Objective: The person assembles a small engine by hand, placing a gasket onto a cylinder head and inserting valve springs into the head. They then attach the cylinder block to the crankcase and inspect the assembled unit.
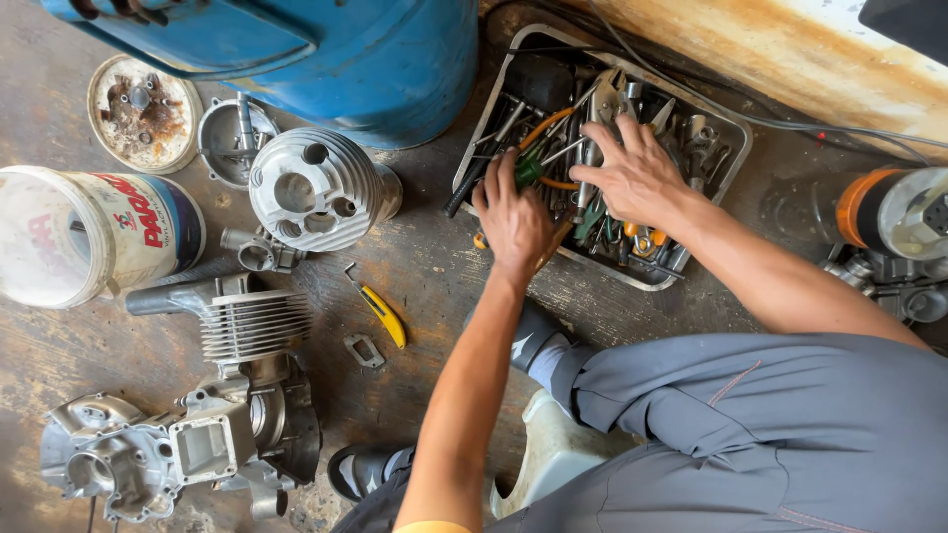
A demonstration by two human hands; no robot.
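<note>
Both hands (573, 192) dig among tools (583, 158) filling the metal tray (736, 133).

I see a stained wooden floor (425, 286). Metal tool tray (726, 123) far right, blue drum (385, 59) far, white bucket (94, 232) left. Finned cylinder (316, 188), engine case (188, 434) and yellow-handled tool (383, 314) lie near centre-left.

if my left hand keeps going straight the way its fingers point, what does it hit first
Most likely the green-handled tool in the metal tray: your left hand points up into the pile and its fingertips already seem to touch it, though depth is unclear.
</note>
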